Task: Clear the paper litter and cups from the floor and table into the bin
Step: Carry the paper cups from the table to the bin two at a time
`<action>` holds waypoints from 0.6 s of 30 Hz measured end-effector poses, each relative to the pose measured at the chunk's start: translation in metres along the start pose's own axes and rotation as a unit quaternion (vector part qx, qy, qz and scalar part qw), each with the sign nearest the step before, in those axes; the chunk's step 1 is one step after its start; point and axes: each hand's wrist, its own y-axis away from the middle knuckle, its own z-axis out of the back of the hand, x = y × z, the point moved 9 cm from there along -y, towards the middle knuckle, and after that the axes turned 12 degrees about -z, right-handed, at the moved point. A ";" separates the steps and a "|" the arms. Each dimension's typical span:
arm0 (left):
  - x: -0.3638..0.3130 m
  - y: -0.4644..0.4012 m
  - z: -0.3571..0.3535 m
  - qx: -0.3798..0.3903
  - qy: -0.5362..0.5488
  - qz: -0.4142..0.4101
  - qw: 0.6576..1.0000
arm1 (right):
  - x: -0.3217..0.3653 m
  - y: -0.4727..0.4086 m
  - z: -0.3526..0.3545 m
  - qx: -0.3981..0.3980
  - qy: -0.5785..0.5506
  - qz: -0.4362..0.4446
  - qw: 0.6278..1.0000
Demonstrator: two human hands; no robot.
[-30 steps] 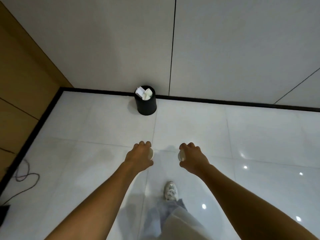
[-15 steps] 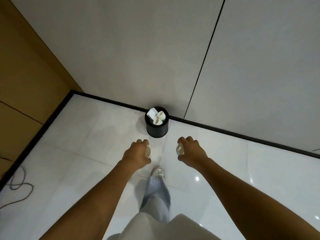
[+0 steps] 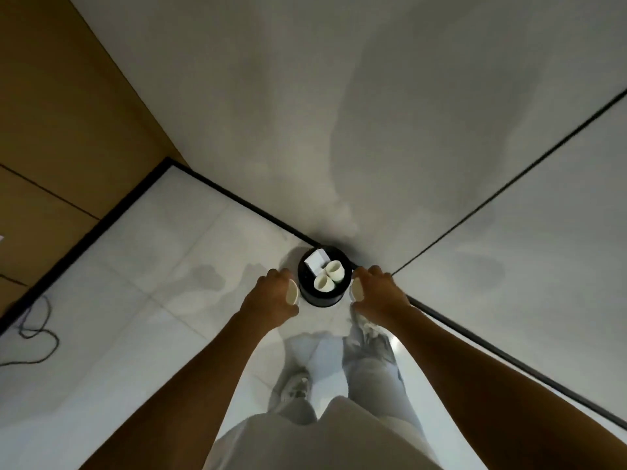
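The left hand (image 3: 273, 296) grips one paper cup (image 3: 292, 292); the right hand (image 3: 380, 293) grips another (image 3: 356, 289), flanking the bin (image 3: 320, 296) (two cups inside). Cups are likely light and crushable: hold the sidewall gently.

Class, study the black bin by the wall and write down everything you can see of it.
The bin is a small, round, black container with an open top, its material not clear. It stands upright on the pale tiled floor against the dark skirting of the grey wall. Inside show two pale cups, mouths up, and a white folded paper rising above the rim. The left hand and right hand hover on either side, each gripping a cup, neither visibly touching it.
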 end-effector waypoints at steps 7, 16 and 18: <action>-0.003 -0.060 -0.015 -0.052 0.083 0.126 0.987 | 0.008 -0.114 0.031 0.079 0.102 0.092 0.987; 0.018 -0.112 -0.042 -0.097 0.170 0.228 0.954 | 0.024 -0.206 0.014 0.136 0.187 0.156 0.960; 0.030 -0.128 -0.058 -0.104 0.171 0.237 0.951 | 0.029 -0.227 -0.003 0.146 0.191 0.163 0.957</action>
